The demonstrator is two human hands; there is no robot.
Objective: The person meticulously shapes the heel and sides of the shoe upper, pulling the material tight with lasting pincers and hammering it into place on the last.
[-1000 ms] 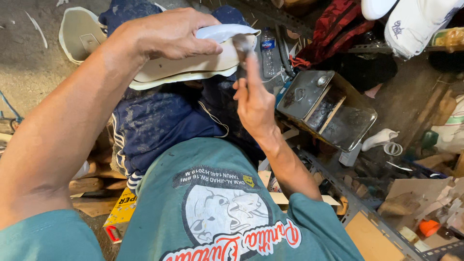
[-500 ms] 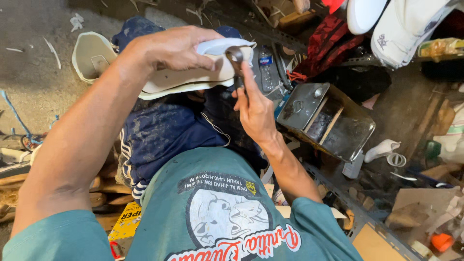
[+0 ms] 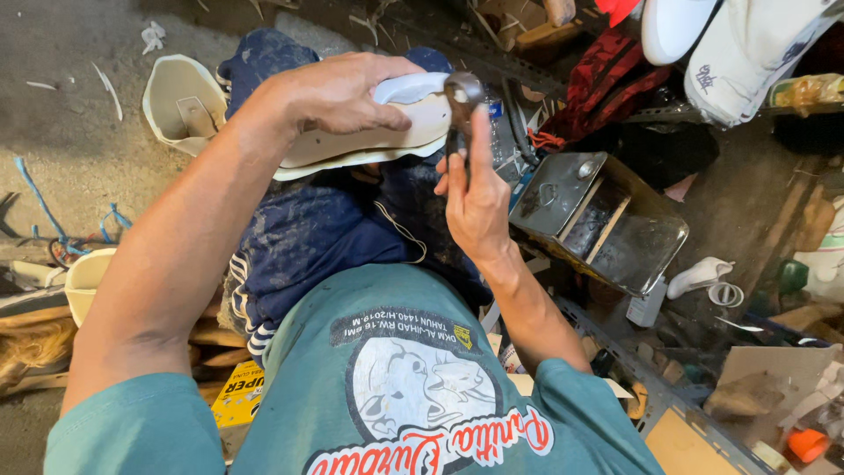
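Left hand [image 3: 338, 92] clamps down over a cream shoe sole [image 3: 387, 141], held above the lap | right hand [image 3: 475, 198] grips dark pincers [image 3: 459, 101], their head at the sole's toe end | bare grey concrete floor [image 3: 61, 132], littered with scraps | dented open metal tin [image 3: 598, 220] just beside the right wrist | white shoes [image 3: 721, 40] up top right

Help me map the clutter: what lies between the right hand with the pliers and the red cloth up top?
In the head view, a metal tin box with an open side lies on the floor between the right hand and the red cloth, nearer the hand.
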